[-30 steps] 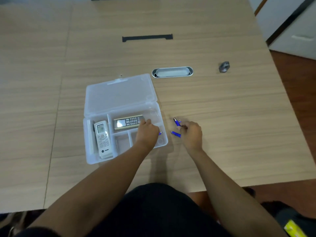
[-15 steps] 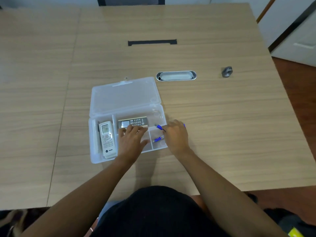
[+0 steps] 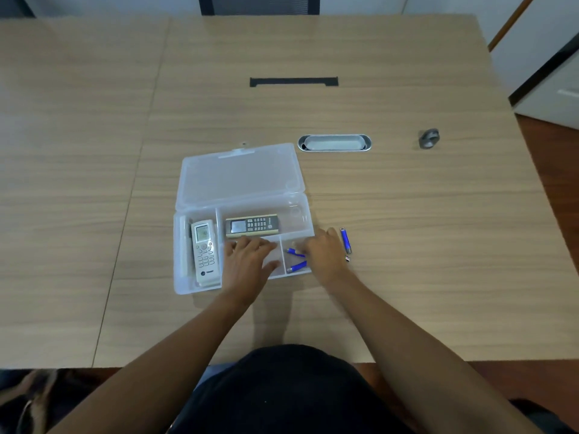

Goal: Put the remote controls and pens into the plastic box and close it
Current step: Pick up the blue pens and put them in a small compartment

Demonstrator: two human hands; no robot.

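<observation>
While 2 remotes lie boxed, the right hand (image 3: 326, 256) drops a pen (image 3: 296, 253) into the plastic box (image 3: 241, 183); left hand (image 3: 247, 264) flat, empty — next, grab the loose pen (image 3: 345, 241).

both hands (image 3: 247, 261) (image 3: 324, 253) reach forward, palms down, fingers spread.

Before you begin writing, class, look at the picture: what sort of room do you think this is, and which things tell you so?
Probably an office or meeting room. The large wooden table has a metal cable port and a black slot set into it, and a dark chair back stands at its far edge.
</observation>
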